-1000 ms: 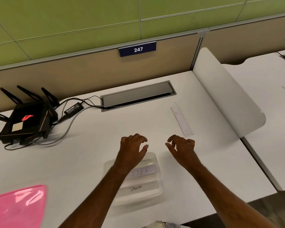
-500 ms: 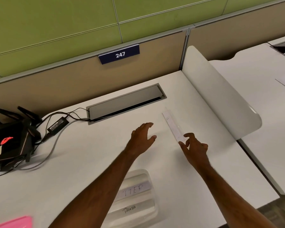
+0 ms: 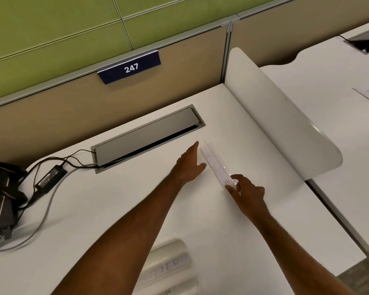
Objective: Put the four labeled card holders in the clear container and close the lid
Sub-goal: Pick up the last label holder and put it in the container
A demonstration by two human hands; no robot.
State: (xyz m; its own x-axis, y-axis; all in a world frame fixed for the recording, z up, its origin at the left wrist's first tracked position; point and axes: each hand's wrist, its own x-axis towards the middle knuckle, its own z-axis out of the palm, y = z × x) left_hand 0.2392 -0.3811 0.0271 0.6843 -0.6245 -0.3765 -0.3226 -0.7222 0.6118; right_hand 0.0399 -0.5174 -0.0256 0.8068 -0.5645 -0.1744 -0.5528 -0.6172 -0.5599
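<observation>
A long clear card holder [image 3: 216, 163] with a white paper strip lies flat on the white desk [image 3: 107, 209], right of centre. My left hand [image 3: 189, 165] stretches out with straight fingers along the holder's left side, thumb at its edge. My right hand [image 3: 246, 191] is at the holder's near end, with index finger on top and thumb at the end, pinching it. The clear container [image 3: 168, 267] sits at the bottom edge, partly under my left forearm. Inside it lie labeled card holders, and one label with handwritten letters [image 3: 166, 268] shows.
A grey cable hatch [image 3: 147, 135] is set into the desk behind the hands. A black router [image 3: 0, 199], a power adapter [image 3: 49, 179] and cables fill the left side. A white curved divider [image 3: 275, 124] stands on the right, with a neighbouring desk [image 3: 339, 86] beyond it.
Both hands left the container and reached forward to the lone card holder. The right hand now has its near end. The view swung right, so the pink lid dropped out of sight.
</observation>
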